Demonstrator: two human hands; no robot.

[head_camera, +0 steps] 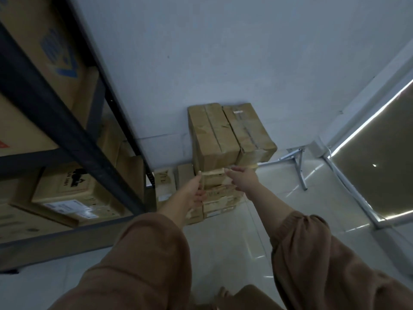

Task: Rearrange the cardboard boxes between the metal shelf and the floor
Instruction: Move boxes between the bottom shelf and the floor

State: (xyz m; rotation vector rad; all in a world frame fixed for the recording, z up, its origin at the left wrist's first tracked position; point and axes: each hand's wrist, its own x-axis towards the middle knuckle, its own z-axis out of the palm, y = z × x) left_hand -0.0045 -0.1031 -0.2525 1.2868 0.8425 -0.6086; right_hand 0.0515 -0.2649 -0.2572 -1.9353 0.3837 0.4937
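Pale wall and glossy tiled floor [257,220] meet in a corner, and a person in brown sleeves reaches both hands to it. Their left hand [194,191] clasps the left front corner of a stack of cardboard boxes [220,193], fingers bent round the edge and thumb pointing up. Their right hand [242,178] is stretched flat, straight fingertips touching the stack's front just under the two top boxes [228,130]. Those two lie side by side and jut forward over the boxes below. The stack stands on the floor against the wall, just right of the dark metal shelf [67,130], whose levels are packed with more cartons.
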